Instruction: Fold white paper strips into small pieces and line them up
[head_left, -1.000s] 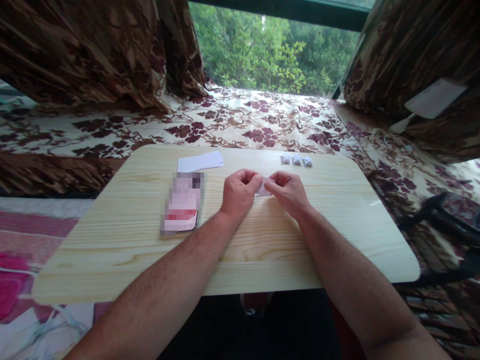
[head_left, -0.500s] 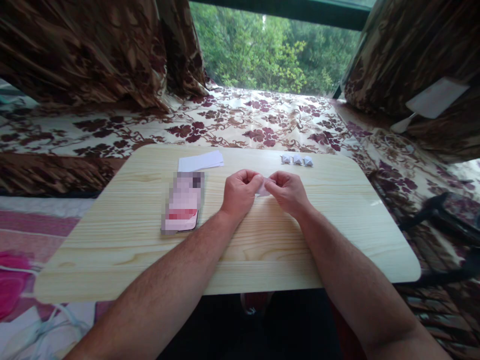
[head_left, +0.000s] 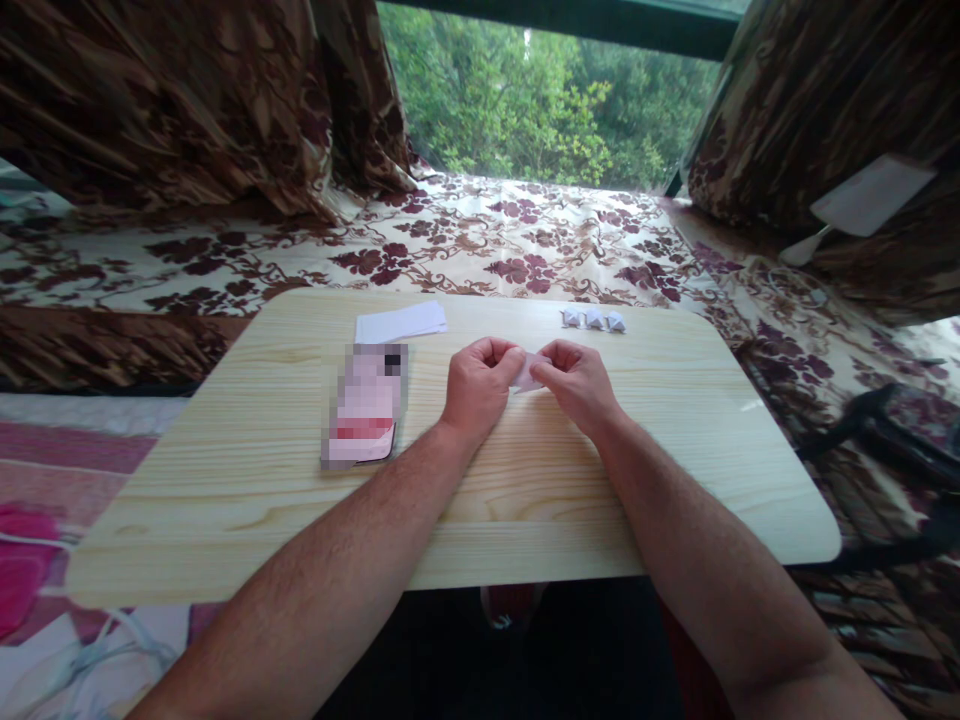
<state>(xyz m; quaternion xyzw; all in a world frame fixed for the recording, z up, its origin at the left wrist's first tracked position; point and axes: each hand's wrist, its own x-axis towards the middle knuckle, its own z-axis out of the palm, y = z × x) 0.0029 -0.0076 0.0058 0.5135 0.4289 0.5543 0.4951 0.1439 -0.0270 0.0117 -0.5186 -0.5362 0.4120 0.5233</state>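
Both hands point(head_left: 478, 382) point(head_left: 577, 380) pinching thin paper point(head_left: 529, 378), wood-grained tabletop point(head_left: 525, 490)

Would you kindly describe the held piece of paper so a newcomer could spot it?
Look near the middle of the pale wood-grain table, where the left hand and right hand nearly meet. Pinched between them is a small whitish piece of paper. Unlike the flat white strips and three folded pieces lying farther back, it alone is held.

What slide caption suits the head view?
Left hand and right hand pinch paper; three white folded shapes sit beyond.
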